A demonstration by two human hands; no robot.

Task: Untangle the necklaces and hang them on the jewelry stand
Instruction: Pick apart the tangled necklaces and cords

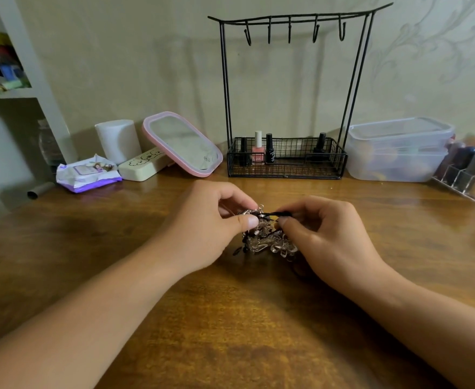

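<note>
A tangled clump of necklaces (264,242), silvery flower-shaped pieces on black cord, lies on the wooden table between my hands. My left hand (211,223) pinches the clump's upper left part between thumb and fingers. My right hand (323,234) pinches a black cord at the clump's upper right. A short stretch of cord runs taut between the two hands. The black wire jewelry stand (289,22) rises behind them against the wall, its several hooks bare. Part of the clump is hidden under my right hand.
The stand's basket (286,171) holds several nail polish bottles. To its left lean a pink-framed mirror (181,143), a cream case, a white roll and a wipes pack (87,176). Clear plastic boxes (399,150) and an acrylic organiser (469,175) sit at the right.
</note>
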